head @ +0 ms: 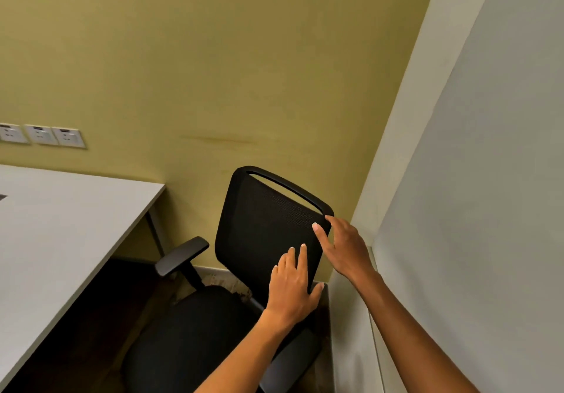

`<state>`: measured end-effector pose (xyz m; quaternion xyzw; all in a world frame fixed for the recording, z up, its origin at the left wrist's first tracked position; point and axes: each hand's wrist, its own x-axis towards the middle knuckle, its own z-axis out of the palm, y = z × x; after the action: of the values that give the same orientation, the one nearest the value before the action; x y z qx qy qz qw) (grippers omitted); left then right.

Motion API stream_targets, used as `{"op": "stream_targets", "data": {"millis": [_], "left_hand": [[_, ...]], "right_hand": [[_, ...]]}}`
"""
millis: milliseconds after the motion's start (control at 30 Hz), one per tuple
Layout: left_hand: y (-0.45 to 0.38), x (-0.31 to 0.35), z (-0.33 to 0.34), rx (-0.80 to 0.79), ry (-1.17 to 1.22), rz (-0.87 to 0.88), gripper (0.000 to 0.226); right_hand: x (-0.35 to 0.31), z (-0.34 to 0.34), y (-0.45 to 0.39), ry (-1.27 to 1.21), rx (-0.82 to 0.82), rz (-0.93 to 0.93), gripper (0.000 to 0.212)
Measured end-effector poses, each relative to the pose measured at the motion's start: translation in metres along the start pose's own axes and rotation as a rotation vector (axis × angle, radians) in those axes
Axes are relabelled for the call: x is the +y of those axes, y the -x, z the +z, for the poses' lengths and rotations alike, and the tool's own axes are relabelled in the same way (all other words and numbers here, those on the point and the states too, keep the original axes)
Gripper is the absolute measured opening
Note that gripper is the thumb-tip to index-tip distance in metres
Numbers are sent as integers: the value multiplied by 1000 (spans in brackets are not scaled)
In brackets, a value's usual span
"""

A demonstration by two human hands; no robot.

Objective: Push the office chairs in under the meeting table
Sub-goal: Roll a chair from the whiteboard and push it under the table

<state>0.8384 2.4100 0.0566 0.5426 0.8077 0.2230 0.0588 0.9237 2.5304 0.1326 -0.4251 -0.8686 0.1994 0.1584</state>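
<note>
gripping chair backrest (268, 224), right hand (341, 246) fingers hidden.

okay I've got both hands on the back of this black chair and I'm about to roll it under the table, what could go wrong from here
1. The office chair sits at an angle to the meeting table, so its raised armrest may hit the table edge rather than slide under.
2. Your left hand and right hand both grip one side edge of the backrest; an off-centre push could spin the chair.
3. The white wall is close beside your right hand, so it could scrape.
</note>
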Motion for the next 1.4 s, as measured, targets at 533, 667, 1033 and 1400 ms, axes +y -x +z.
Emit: {"op": "stream_targets", "data": {"millis": [533,667,1033,1400], "left_hand": [[-210,23,99,44,69,-289,106],[-226,19,110,26,85,-321,107],[-205,-26,76,-116,87,-262,117],[-72,-112,20,-113,173,-220,118]], "right_hand": [[90,60,-226,-51,-212,147,75],[87,72,-235,-26,-117,191,77],[44,87,-216,123,-104,158,88],[-15,112,-144,83,-272,43,79]]}}
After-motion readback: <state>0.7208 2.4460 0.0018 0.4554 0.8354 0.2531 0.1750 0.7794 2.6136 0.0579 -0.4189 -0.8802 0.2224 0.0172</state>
